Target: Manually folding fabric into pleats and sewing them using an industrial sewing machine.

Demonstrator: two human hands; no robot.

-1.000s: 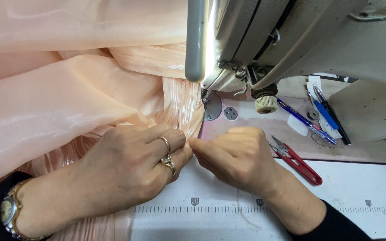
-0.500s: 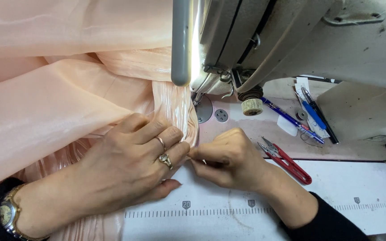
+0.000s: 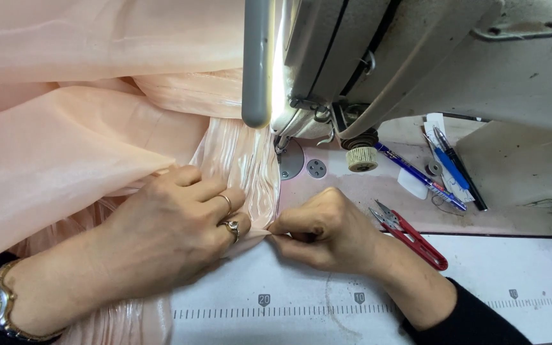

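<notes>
Pinching the peach fabric [image 3: 237, 160] edge, right hand [image 3: 327, 230] fingertips closed; left hand [image 3: 174, 236] presses flat beside.

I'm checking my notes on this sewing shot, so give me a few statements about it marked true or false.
1. The left hand lies flat on the peach fabric. True.
2. The right hand holds the red thread snips. False: the snips lie on the table beside it; the hand pinches the fabric's edge.
3. The left hand wears rings. True.
4. The pens lie left of the fabric. False: they lie to the right, under the sewing machine.
</notes>
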